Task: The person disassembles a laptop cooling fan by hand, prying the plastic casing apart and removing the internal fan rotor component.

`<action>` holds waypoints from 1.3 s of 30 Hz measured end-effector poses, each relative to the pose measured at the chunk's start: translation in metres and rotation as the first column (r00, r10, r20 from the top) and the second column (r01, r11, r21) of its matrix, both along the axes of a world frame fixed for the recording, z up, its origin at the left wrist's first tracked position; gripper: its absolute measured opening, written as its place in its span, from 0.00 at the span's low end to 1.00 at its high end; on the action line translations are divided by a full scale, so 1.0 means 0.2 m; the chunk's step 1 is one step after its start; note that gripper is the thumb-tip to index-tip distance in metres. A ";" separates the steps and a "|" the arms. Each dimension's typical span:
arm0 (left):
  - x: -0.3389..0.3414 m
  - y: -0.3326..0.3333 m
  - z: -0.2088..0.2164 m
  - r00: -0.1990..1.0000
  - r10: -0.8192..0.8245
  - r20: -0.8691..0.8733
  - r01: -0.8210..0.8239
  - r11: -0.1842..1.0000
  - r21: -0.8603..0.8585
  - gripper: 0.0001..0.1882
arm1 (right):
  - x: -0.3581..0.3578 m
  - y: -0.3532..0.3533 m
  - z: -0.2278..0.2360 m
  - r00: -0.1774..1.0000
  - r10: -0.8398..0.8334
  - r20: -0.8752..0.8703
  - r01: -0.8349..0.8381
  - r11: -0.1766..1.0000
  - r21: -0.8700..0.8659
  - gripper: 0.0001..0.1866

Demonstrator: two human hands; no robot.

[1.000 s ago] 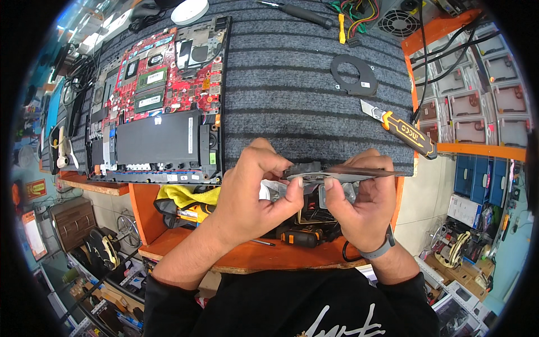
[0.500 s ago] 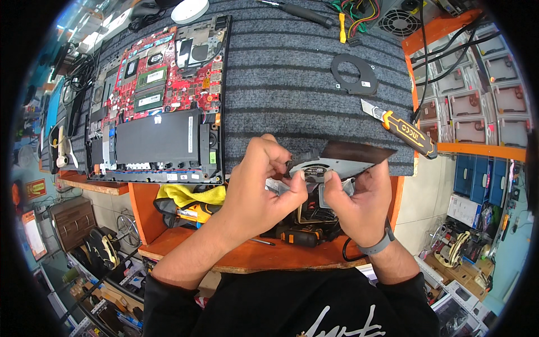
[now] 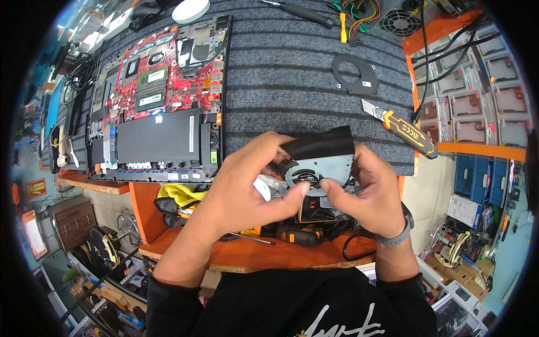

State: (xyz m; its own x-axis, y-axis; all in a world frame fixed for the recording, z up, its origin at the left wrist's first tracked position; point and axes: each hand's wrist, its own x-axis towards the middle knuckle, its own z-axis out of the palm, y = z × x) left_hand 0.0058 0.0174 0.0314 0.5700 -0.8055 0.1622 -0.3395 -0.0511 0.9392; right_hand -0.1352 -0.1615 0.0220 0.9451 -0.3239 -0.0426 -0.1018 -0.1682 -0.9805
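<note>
Between both hands, over the near edge of the mat, is a laptop cooling fan [image 3: 331, 166] with a pale grey metal plate and a round opening. A strip of black film [image 3: 320, 142] stands up along its far edge. My left hand [image 3: 252, 182] grips the fan's left side, thumb near the opening. On the right side, my right hand [image 3: 368, 191] pinches it with the thumb on the plate and fingers behind. An opened laptop [image 3: 157, 106] with a red circuit board and black battery lies to the left. Beyond my right hand rests a dark fan cover [image 3: 359, 76] with a round hole.
An orange-and-black utility knife [image 3: 401, 129], blade out, lies on the striped grey mat [image 3: 281, 73] at right. A screwdriver [image 3: 303, 12] and coloured cables [image 3: 359, 19] lie at the far side. Below the bench top, an orange shelf [image 3: 292, 255] holds tools and a yellow cloth [image 3: 179, 195].
Both hands have turned the fan so its plate and black film face me more squarely. My right hand has shifted slightly outward. The laptop, fan cover and knife stay where they were.
</note>
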 end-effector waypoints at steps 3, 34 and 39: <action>0.01 0.03 -0.07 0.965 -0.009 -0.261 0.035 0.995 0.094 0.17 | 0.01 0.01 0.01 0.998 -0.055 0.027 0.052 0.995 0.090 0.20; -0.11 -0.03 -0.09 0.867 0.198 -0.457 -0.215 0.977 0.016 0.15 | 0.05 0.11 0.01 0.976 -0.189 -0.112 0.219 0.870 0.442 0.15; -0.10 -0.04 -0.13 0.910 0.217 -0.354 -0.252 0.966 -0.055 0.16 | 0.04 0.14 0.02 0.963 -0.266 -0.043 0.264 0.895 0.360 0.15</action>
